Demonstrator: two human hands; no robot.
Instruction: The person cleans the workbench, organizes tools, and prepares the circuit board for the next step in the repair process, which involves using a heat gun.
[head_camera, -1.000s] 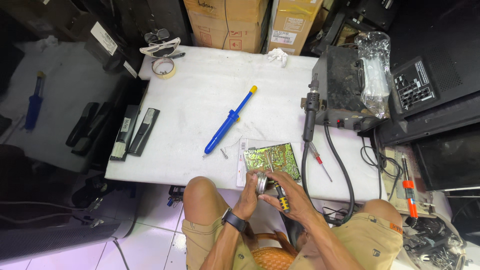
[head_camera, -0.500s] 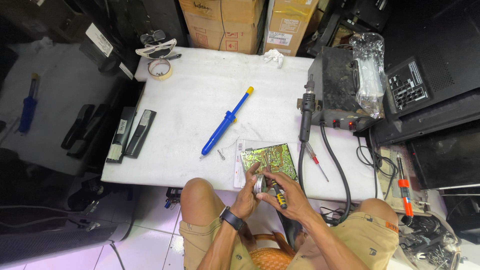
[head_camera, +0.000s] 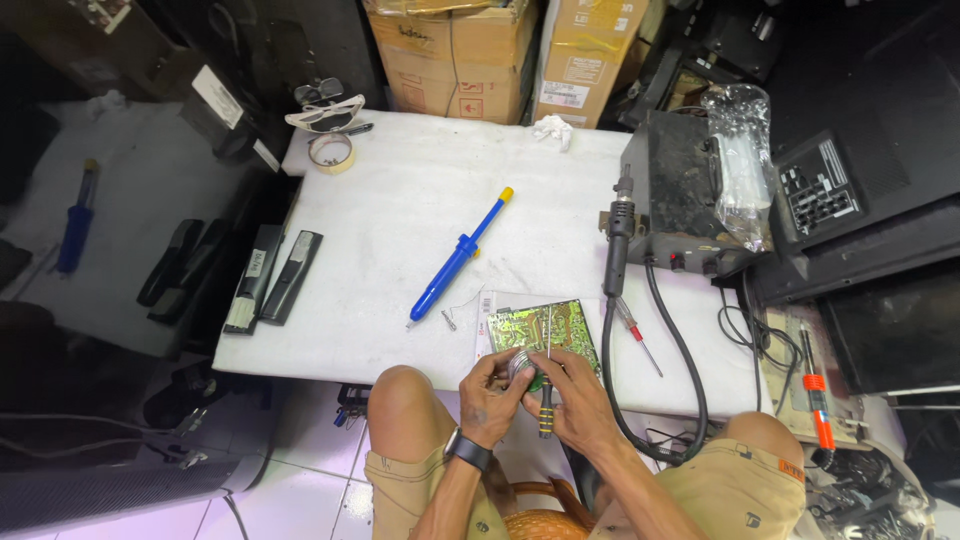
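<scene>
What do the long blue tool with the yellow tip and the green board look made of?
Long blue tool with yellow tip: probably moulded plastic, given its uniform saturated colour and slight sheen. Green circuit board: seemingly rigid laminate with pale metallic traces, a flat sheet.

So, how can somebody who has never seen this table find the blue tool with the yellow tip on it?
Look at the white table and go to its middle. The desoldering pump lies there slanted, alone, above the green circuit board. It is the only long blue tube with a yellow end on this table; the hot-air handle to its right is black.
</scene>
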